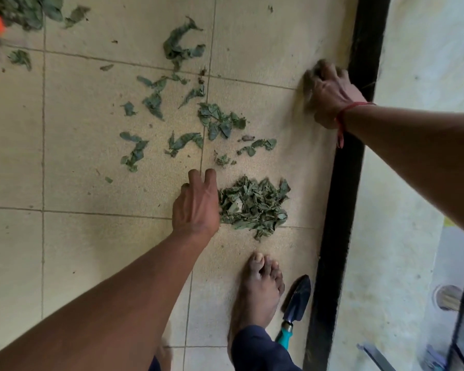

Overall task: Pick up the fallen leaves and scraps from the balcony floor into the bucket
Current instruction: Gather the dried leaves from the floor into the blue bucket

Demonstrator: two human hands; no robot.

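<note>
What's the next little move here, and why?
Probably draw the right hand in toward the leaf pile so both hands can scoop it: the left hand lies open beside it, while the right is off by the black rail.

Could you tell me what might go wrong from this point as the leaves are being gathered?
1. The gathered pile lies close to the black strip at the floor's edge; a sweep by the left hand beside it could push scraps into that strip.
2. The trowel lies right beside the bare foot; a sideways step could land on its blade.
3. The scattered leaves lie apart from the pile, and some may be missed.
</note>
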